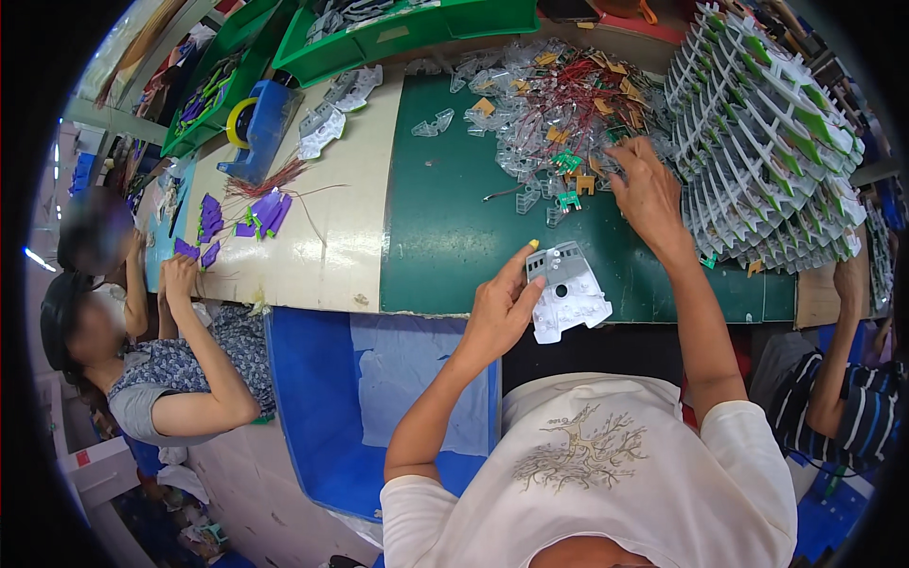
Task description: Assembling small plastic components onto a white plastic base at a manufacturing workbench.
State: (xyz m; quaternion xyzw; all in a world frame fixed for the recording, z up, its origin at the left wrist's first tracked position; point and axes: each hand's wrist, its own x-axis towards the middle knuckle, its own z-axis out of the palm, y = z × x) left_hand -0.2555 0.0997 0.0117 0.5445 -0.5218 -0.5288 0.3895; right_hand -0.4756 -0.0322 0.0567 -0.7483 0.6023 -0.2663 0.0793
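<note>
My left hand is closed on the edge of a plastic housing, white with a grey band and a round dark hole, held just over the table's front edge. A yellow covering shows on one fingertip. My right hand reaches to the near right side of a heap of clear plastic pieces. Its thumb and index finger are apart, and I see nothing between them. Red wires, tan pieces and small green circuit boards lie mixed in the heap by this hand.
Tall stacks of white-and-green plastic parts stand right of the heap. Green bins, a blue tape dispenser and purple pieces are at left. A blue bin sits below the table edge. Co-workers are on both sides.
</note>
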